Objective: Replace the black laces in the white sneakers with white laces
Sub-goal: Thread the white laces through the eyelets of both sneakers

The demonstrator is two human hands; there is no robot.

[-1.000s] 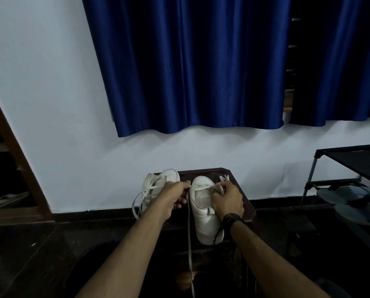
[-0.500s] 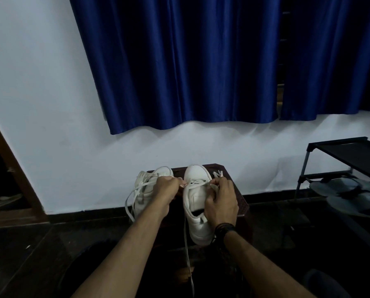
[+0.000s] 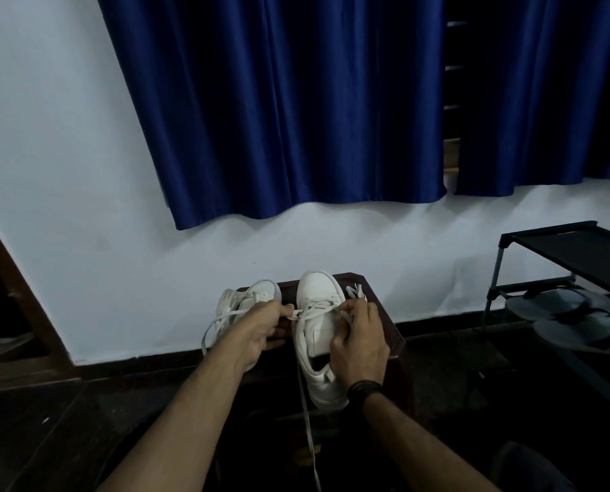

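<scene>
Left hand (image 3: 261, 330) curled, pinching one end of white lace (image 3: 319, 308) at left side of right sneaker (image 3: 319, 335), just beside eyelets. Right hand (image 3: 362, 340) curled over right side of same sneaker, fingertips (image 3: 346, 308) pinching the lace's other run near upper eyelets. Black wristband (image 3: 364, 388) on right wrist. Lace crossing between both hands over the tongue; long free tail (image 3: 309, 431) hanging down past near edge of stool (image 3: 385, 314), off bottom of view.

Right sneaker sits toe toward wall, heel toward near edge of stool, roughly centre of the dark wooden top. Left sneaker (image 3: 246, 300) at stool's left edge, partly hidden behind left hand, white lace loops (image 3: 211, 332) drooping over left edge. Small bundle of pale lace ends (image 3: 355, 291) at far right corner of stool, just beside right sneaker's toe; cannot tell exactly what it is. No black lace identifiable: too dark to tell.

Stool against white wall (image 3: 66, 172), on dark floor (image 3: 30, 438). Blue curtain (image 3: 278, 101) hanging above, hem well above the sneakers. Black shoe rack (image 3: 562, 246) at right, grey sandals (image 3: 573, 314) on its lower shelf. Brown wooden frame (image 3: 9, 271) at far left.
</scene>
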